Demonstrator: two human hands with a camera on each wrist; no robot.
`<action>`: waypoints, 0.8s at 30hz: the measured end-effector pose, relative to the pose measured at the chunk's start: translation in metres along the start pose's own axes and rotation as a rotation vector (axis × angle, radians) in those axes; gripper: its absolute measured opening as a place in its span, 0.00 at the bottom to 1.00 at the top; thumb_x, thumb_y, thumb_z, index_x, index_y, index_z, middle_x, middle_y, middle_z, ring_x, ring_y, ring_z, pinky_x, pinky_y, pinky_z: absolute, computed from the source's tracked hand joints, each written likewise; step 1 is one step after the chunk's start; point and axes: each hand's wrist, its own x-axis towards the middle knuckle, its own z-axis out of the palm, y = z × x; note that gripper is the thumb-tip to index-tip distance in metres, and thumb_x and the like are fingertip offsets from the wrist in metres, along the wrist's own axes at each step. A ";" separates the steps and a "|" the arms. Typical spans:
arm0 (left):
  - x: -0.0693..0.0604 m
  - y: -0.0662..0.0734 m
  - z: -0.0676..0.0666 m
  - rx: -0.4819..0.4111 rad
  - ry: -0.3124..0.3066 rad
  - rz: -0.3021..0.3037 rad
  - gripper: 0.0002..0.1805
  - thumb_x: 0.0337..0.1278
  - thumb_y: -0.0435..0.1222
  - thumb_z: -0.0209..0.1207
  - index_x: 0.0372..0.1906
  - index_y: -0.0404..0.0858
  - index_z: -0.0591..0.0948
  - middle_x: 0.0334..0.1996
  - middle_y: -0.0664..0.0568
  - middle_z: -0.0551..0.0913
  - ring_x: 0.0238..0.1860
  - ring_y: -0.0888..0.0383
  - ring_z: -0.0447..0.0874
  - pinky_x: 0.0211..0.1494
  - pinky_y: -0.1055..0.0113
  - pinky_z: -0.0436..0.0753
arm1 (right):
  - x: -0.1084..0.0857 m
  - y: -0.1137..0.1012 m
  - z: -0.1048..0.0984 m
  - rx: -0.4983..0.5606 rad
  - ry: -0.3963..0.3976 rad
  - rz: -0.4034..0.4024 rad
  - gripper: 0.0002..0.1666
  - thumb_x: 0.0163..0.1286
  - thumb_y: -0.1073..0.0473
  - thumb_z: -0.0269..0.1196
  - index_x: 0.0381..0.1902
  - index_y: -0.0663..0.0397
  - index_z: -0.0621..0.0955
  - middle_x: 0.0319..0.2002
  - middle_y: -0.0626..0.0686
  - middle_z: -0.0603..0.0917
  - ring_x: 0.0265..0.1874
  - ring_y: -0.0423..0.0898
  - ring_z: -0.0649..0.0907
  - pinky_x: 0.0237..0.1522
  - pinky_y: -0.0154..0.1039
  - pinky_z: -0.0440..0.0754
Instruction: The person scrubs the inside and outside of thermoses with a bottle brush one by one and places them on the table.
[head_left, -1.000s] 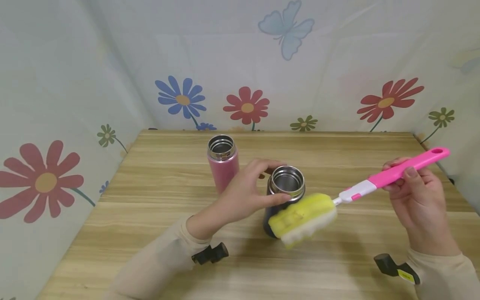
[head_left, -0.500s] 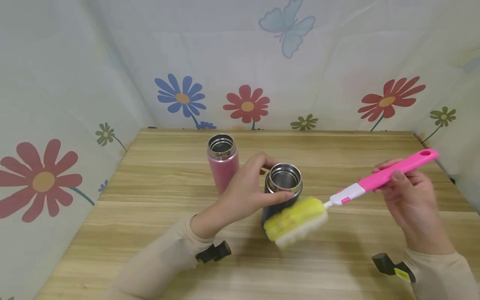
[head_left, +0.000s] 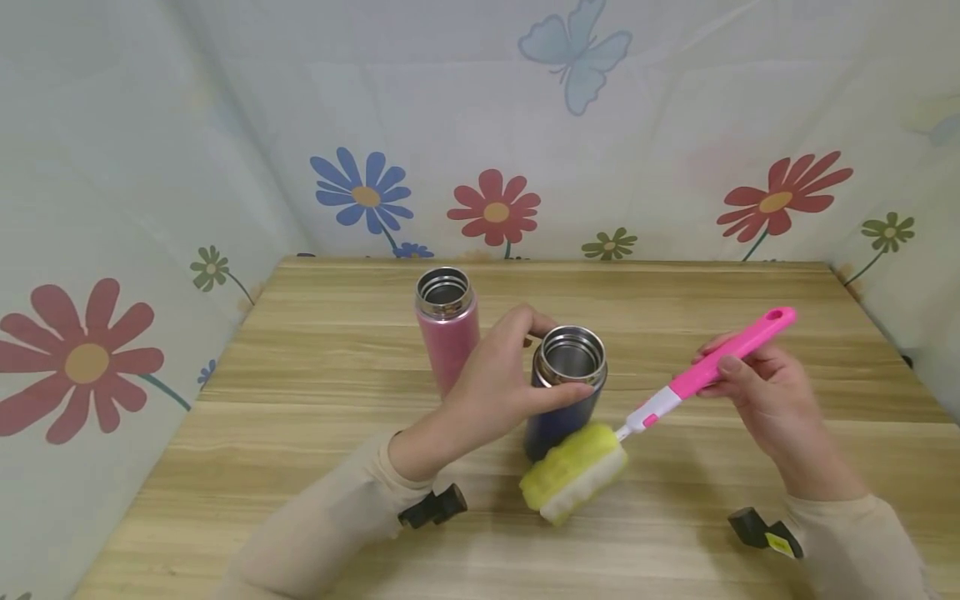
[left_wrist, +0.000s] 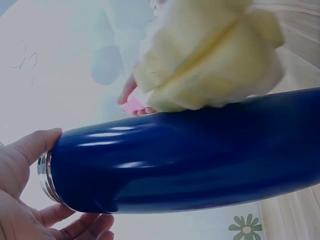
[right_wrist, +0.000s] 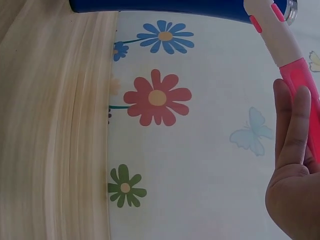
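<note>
A dark blue thermos bottle (head_left: pixel 558 429) stands lidless on the table, its steel mouth facing up. My left hand (head_left: pixel 491 375) grips it round the neck, with the thumb across the near side. In my right hand (head_left: pixel 772 400) is the pink and white handle of a bottle brush (head_left: pixel 705 373), pinched between thumb and fingers. The brush's yellow and white sponge head points down to the left, beside the lower front of the bottle. In the left wrist view the sponge (left_wrist: pixel 215 55) lies against or very near the blue wall (left_wrist: pixel 185 155); contact cannot be told for certain.
A pink thermos bottle (head_left: pixel 450 342), also lidless, stands behind and left of the blue one, close to my left hand. The wooden table (head_left: pixel 337 333) ends at a white curtain (head_left: pixel 465 100) printed with flowers and a butterfly.
The right hand has moved left, taking the brush with it. The sponge head has slid left and down along the blue bottle, and the handle is steeper. The left hand has barely shifted.
</note>
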 end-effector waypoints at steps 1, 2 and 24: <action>0.000 0.000 0.000 0.003 0.004 0.000 0.31 0.39 0.45 0.75 0.48 0.38 0.72 0.47 0.52 0.79 0.50 0.58 0.78 0.56 0.57 0.79 | 0.000 0.001 0.000 -0.023 0.006 0.008 0.18 0.72 0.77 0.44 0.51 0.69 0.78 0.46 0.57 0.85 0.41 0.47 0.88 0.42 0.37 0.86; 0.000 0.000 0.001 0.010 0.010 0.002 0.31 0.39 0.45 0.75 0.48 0.38 0.72 0.47 0.51 0.79 0.50 0.58 0.78 0.56 0.57 0.79 | 0.000 0.002 0.001 -0.035 0.004 0.017 0.18 0.72 0.77 0.44 0.51 0.68 0.78 0.46 0.56 0.85 0.41 0.47 0.88 0.41 0.36 0.86; -0.002 -0.001 0.008 0.139 0.153 0.089 0.34 0.35 0.48 0.76 0.48 0.37 0.74 0.46 0.51 0.81 0.50 0.56 0.79 0.53 0.62 0.78 | -0.003 0.014 -0.005 -0.247 0.074 0.148 0.17 0.70 0.78 0.46 0.46 0.67 0.80 0.40 0.53 0.86 0.37 0.44 0.88 0.38 0.35 0.86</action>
